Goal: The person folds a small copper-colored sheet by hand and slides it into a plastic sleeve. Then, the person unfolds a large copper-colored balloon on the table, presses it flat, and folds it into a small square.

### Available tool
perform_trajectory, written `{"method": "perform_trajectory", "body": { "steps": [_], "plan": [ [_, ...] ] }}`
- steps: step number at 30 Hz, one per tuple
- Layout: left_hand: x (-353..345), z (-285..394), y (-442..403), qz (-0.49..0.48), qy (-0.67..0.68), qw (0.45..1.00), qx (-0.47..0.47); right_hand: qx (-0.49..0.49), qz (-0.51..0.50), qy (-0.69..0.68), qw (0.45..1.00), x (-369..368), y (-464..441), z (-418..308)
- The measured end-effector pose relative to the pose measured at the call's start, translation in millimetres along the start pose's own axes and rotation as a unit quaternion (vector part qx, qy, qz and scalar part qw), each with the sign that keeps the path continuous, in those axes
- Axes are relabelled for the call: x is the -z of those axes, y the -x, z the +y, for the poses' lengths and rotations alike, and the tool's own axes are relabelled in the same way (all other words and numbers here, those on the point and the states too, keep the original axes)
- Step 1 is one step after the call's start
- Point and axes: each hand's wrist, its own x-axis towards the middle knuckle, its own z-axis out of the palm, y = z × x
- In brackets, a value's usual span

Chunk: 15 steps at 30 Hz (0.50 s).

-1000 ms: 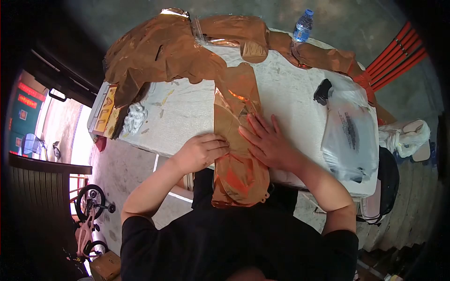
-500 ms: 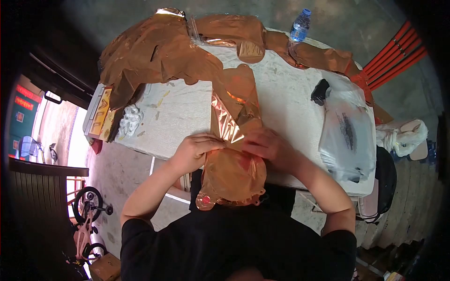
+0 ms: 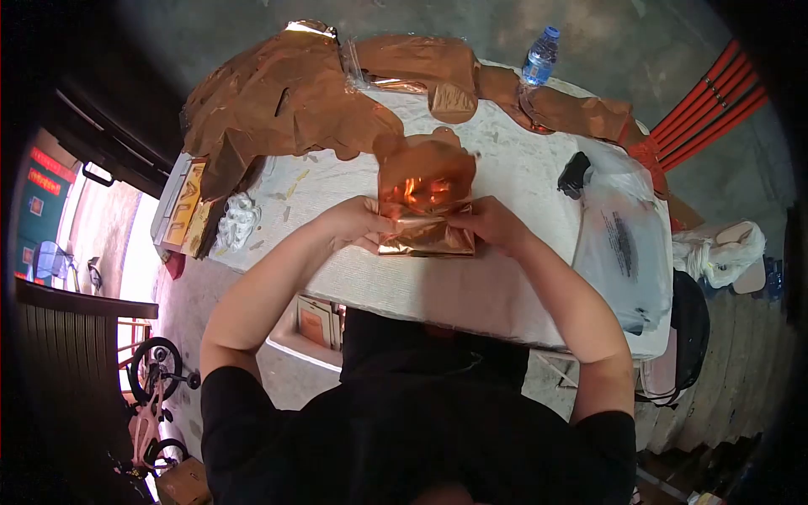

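Note:
A copper-coloured foil balloon [image 3: 427, 177], deflated and flat with a rounded, eared head shape, lies folded on the white table in front of me. Its near end shows a shiny folded edge. My left hand [image 3: 360, 224] grips the left side of this fold, fingers closed on the foil. On the other side, my right hand [image 3: 497, 225] pinches the right part of the fold, the fingertips partly hidden behind the foil. More copper foil balloons [image 3: 278, 105] lie flat and overlapping along the table's far side.
A water bottle [image 3: 540, 55] stands at the far edge. Clear plastic bags [image 3: 621, 244] and a black item [image 3: 574, 174] lie to the right. Crumpled white material [image 3: 238, 220] and a yellow box [image 3: 188, 198] sit left. Red poles [image 3: 707, 101] lean beyond the right edge.
The balloon's head end, which hung towards me over the near edge, is now folded away onto the table. Both hands have moved forward and grip the fold's two sides.

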Motion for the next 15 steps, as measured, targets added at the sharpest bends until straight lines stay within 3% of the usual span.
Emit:
{"method": "perform_trajectory", "body": {
  "steps": [4,8,13,14,15],
  "plan": [
    [5,3,-4,-0.029,0.048,0.998,0.01,-0.058,0.036,-0.076,0.995,-3,-6,-8],
    [1,-12,-3,0.028,0.028,0.999,-0.021,-0.076,0.042,-0.005,0.996,4,-10,-9],
    [-13,-30,13,0.106,0.03,0.973,-0.202,-0.094,0.014,-0.106,0.99,6,-12,-9],
    [-20,-35,17,0.105,0.029,0.973,-0.201,-0.094,0.014,-0.107,0.99,6,-12,-9],
    [-29,-38,21,0.153,-0.048,0.946,-0.283,-0.1,0.014,-0.091,0.991,6,-12,-12]
  ]
}}
